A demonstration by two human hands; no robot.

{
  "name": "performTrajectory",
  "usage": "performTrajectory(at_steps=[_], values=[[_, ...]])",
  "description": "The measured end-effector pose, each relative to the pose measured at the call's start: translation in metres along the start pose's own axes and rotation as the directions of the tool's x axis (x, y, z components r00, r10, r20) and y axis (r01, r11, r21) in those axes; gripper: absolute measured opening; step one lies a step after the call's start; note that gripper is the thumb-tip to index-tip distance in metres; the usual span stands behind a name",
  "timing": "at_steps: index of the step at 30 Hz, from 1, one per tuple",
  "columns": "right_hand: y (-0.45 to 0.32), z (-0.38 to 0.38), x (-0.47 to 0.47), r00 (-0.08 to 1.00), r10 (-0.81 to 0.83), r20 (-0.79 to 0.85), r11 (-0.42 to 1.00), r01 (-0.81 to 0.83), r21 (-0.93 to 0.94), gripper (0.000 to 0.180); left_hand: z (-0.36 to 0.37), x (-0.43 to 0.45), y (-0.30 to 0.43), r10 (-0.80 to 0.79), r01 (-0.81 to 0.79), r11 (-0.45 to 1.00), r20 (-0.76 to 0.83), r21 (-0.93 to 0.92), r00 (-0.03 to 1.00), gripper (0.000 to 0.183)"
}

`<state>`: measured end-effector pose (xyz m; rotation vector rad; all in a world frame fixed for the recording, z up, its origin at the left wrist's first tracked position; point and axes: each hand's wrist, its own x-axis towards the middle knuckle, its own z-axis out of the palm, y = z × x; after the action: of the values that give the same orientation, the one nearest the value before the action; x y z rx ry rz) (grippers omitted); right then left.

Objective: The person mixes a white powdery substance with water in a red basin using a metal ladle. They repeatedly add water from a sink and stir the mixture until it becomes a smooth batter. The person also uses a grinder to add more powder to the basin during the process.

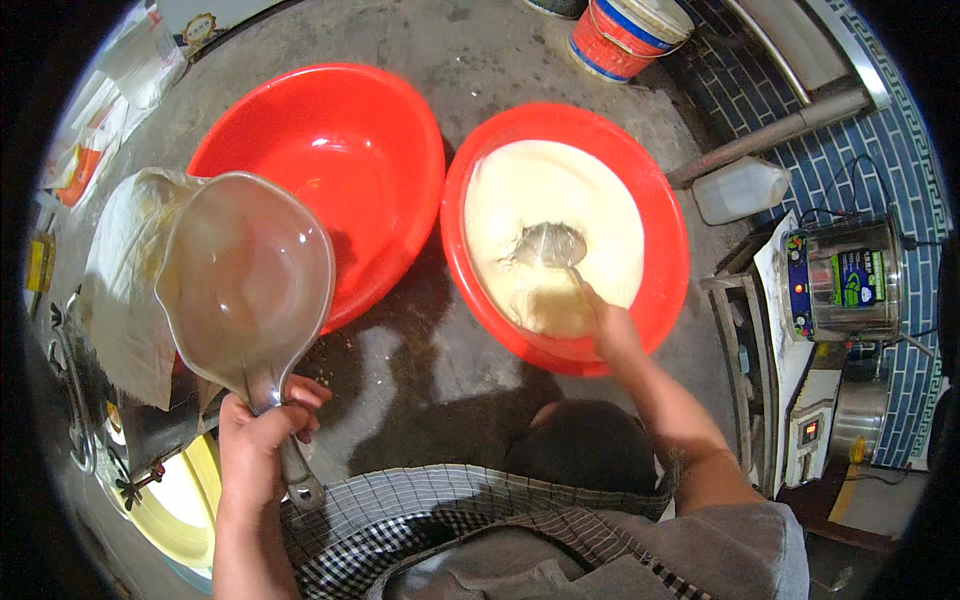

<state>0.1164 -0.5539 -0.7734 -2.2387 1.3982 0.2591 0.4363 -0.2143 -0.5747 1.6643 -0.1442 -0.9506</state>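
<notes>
My left hand [255,439] grips the handle of a large translucent plastic water scoop [244,277], its wide bowl turned up towards me. Part of the left red plastic basin [330,90] is hidden behind that scoop. On the right, a second red plastic basin [664,210] holds a pale cream-coloured, soft-looking mass [555,180]. My right hand [615,326] reaches over its near rim and holds the thin handle of a metal ladle [551,244]. The ladle's head lies at the surface of the pale mass, where the surface is broken and looks wetter on the near side.
Beyond the basins stands a red, white and blue bucket [622,41]. A plastic jug [741,191] lies by the tiled wall; a steel electric pot [847,281] is nearer on the right. A cloth-draped machine [127,300] and a yellow tub [191,517] flank my left arm.
</notes>
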Motion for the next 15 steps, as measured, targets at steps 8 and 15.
performTrajectory(at_steps=[8,15], values=[[-0.019,-0.033,0.076,0.987,-0.006,-0.160,0.979,-0.027,-0.202,0.047,0.004,-0.010,-0.001,0.001,0.001,0.999,-0.047,0.038,0.999,0.021],[0.003,-0.046,0.061,0.986,0.066,-0.150,0.954,-0.107,-0.281,0.043,0.008,-0.013,0.004,0.022,-0.021,0.999,-0.050,0.028,0.999,0.020]])
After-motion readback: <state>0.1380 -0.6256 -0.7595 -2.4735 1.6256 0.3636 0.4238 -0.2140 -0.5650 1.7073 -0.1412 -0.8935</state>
